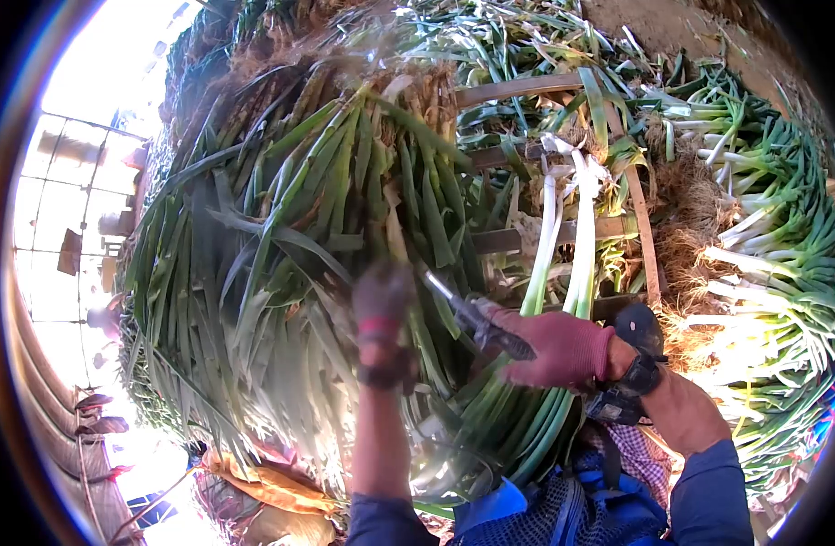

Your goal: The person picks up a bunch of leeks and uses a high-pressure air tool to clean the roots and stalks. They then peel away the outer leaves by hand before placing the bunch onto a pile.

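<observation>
A large heap of leafy green onions [317, 191] fills the middle and left. My left hand [382, 296], gloved and smeared by motion, is over the heap's leaves; its fingers cannot be made out. My right hand [563, 348], in a reddish glove, is closed round the dark handle of a tool [476, 318] with a thin metal tip pointing up and left. Beside and under the right hand, white-stemmed onions [583, 227] run upward, their green leaves passing down below the glove toward my lap.
A wooden frame [640, 223] with crossbars stands behind the right hand. Trimmed onions [763, 227] with white stems and brown roots are piled along the right. Blue mesh cloth [563, 514] covers my lap. Orange sheeting [272, 484] lies at lower left, near a wire grid [82, 218].
</observation>
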`<action>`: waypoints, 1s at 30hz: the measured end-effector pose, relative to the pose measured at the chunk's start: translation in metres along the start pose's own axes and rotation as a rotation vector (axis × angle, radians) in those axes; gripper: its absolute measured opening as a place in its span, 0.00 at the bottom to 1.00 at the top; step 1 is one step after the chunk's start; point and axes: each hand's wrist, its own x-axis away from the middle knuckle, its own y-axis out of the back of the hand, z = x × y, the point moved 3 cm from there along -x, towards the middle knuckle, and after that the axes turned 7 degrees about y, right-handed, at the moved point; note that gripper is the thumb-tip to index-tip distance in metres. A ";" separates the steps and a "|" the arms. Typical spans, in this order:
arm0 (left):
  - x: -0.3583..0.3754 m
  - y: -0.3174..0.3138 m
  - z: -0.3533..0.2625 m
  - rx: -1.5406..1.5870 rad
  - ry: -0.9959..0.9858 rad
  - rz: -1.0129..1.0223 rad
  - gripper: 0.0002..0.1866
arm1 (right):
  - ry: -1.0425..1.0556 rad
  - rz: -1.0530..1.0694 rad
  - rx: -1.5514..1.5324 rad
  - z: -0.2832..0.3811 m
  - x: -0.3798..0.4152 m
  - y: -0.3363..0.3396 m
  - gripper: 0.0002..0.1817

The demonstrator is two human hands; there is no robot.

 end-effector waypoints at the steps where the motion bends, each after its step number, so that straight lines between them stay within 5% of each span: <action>1: 0.021 -0.007 -0.003 -0.180 0.044 -0.038 0.25 | 0.057 0.027 0.005 0.001 -0.003 -0.004 0.53; 6: 0.057 -0.024 0.029 -0.471 0.073 -0.126 0.26 | -0.076 -0.004 0.103 0.005 -0.045 0.013 0.53; 14: 0.069 -0.005 0.015 0.128 0.124 0.252 0.22 | -0.119 -0.137 0.078 0.020 -0.107 0.054 0.51; 18: 0.087 0.001 -0.002 0.133 0.121 0.263 0.19 | -0.111 -0.240 0.154 0.011 -0.122 0.061 0.53; 29: 0.090 -0.007 -0.052 0.289 0.116 0.381 0.15 | -0.050 -0.041 -0.126 -0.003 0.058 0.005 0.53; 30: 0.087 -0.011 -0.052 0.289 0.114 0.382 0.15 | 0.094 -0.114 -0.083 -0.003 0.071 -0.001 0.54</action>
